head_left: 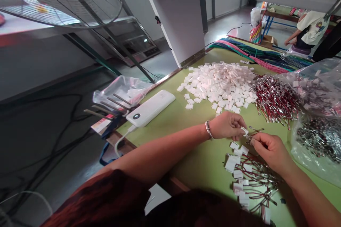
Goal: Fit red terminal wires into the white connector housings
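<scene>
Between the fingertips of my left hand (pixel 229 125) is a small white plastic connector housing (pixel 244 131). Close beside it, my right hand (pixel 271 150) pinches a short wire lead with a metal terminal (pixel 249 140); the two parts nearly meet, and I cannot tell whether they touch. Below my hands lies a group of dark red leads with white housings on their ends (pixel 243 181). Beyond my left hand spreads a large heap of loose white housings (pixel 221 81). A pile of short red leads with metal terminals (pixel 277 95) lies to its right.
A white power bank (pixel 151 108) with a cable lies at the table's left edge. Clear plastic bags of parts (pixel 317 145) stand at the right. Long bundled wires (pixel 255 55) run along the back. A fan cage (pixel 61 0) is at upper left; another person (pixel 310 30) sits far off.
</scene>
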`<state>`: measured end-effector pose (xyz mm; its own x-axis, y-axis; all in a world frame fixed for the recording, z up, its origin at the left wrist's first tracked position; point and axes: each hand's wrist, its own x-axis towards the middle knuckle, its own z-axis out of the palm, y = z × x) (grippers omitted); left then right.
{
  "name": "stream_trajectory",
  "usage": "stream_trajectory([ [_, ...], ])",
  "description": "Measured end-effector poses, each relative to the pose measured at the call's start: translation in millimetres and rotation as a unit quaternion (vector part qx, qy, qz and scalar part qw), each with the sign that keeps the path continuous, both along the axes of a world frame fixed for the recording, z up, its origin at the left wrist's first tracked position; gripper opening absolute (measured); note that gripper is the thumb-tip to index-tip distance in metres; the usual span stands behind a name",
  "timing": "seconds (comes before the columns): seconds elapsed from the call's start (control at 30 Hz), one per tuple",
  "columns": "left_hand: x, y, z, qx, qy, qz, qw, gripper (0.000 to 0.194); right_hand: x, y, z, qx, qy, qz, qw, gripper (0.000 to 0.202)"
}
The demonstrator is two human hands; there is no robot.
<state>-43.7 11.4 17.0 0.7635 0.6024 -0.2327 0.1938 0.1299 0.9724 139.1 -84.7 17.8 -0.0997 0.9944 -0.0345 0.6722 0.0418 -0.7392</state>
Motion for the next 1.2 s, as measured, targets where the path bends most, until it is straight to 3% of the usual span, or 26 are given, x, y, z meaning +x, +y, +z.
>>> stream_trajectory([
  [0.13,4,-4,1.0,-0.018,-0.015,0.011,1.000,0.014,-7,-2,-2.1,0.050,-0.003,-0.008,0.999,0.028],
  [0.3,10,-2,-8.1,-0.122,-0.079,0.045,0.988,0.034,-9,-2,-9.1,0.118,-0.082,-0.011,0.990,0.026],
  [0.5,14,-7,-16.7,-0.147,-0.106,0.066,0.981,0.040,-12,-3,-17.7,0.177,-0.159,-0.014,0.971,0.027],
  [0.67,14,-7,-15.0,-0.142,-0.094,0.042,0.985,0.037,-7,-4,-9.1,0.121,-0.103,-0.001,0.987,0.027],
  [0.83,11,0,-19.0,-0.150,-0.080,0.044,0.984,0.042,14,4,-5.0,0.071,-0.020,-0.042,0.996,0.025],
  [0.97,12,0,-23.7,-0.148,-0.068,0.034,0.986,0.037,19,14,-11.0,0.094,-0.070,0.081,0.990,0.021],
  [1.1,11,1,-18.7,-0.125,-0.070,0.035,0.989,0.029,21,12,-4.8,0.193,-0.139,0.089,0.967,0.022],
  [1.2,9,0,-11.3,-0.082,-0.058,0.062,0.993,0.020,28,2,10.2,0.322,-0.143,0.034,0.935,0.017],
])
